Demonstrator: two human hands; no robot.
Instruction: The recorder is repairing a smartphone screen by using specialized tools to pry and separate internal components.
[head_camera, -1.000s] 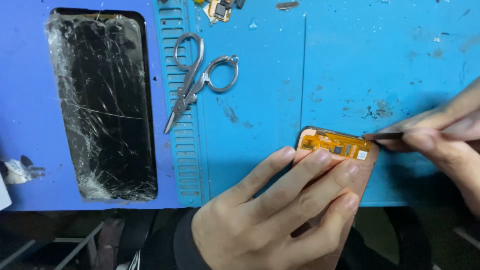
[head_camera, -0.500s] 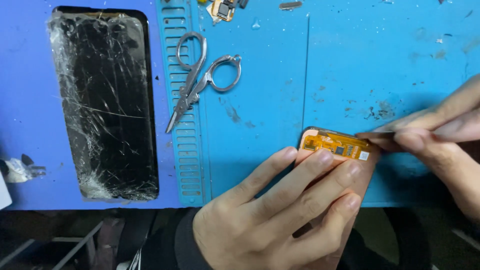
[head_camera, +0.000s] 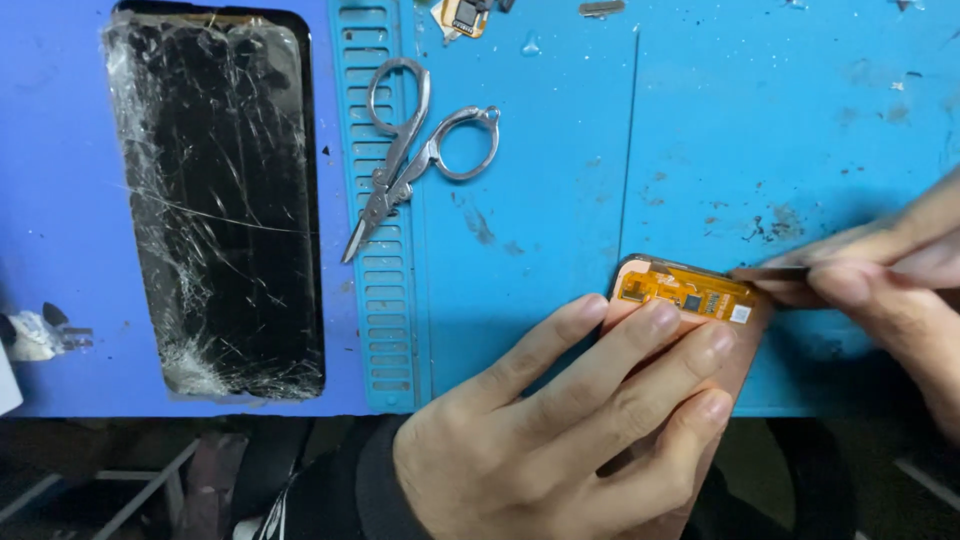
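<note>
- Blue work mat (head_camera: 560, 150) covers the bench, its surface scuffed and dotted with dark specks; a ribbed lighter-blue strip (head_camera: 378, 300) runs from top to bottom between its left and middle parts.
- Below the mat's near edge lies dark floor or under-bench space, too dim to make out.
- Left hand (head_camera: 560, 440) lies flat, palm down, with four fingers (head_camera: 640, 345) stretched side by side and pressed onto a copper-coloured panel (head_camera: 745, 345) at the mat's near edge.
- Along the panel's far end runs an orange flex circuit (head_camera: 685, 293) with small dark chips and a pale square; the fingertips stop just short of it.
- Right hand (head_camera: 900, 275) comes in from the right edge, thumb and fingers pinched on a thin dark tool (head_camera: 770, 272); the tool's tip touches the right end of the flex circuit.
- Only part of the right hand is in view; the rest is cut off by the picture's edge.
- Small steel scissors (head_camera: 415, 155) lie closed across the ribbed strip, tips pointing toward the near left, well apart from both hands.
- Far to the left lies a black phone screen (head_camera: 215, 200), badly shattered, with white cracks across its whole face.
- At the top edge sits a small orange-and-dark part (head_camera: 462, 14), partly cut off.
- By the left edge lies a crumpled white-and-dark scrap (head_camera: 35, 335).
</note>
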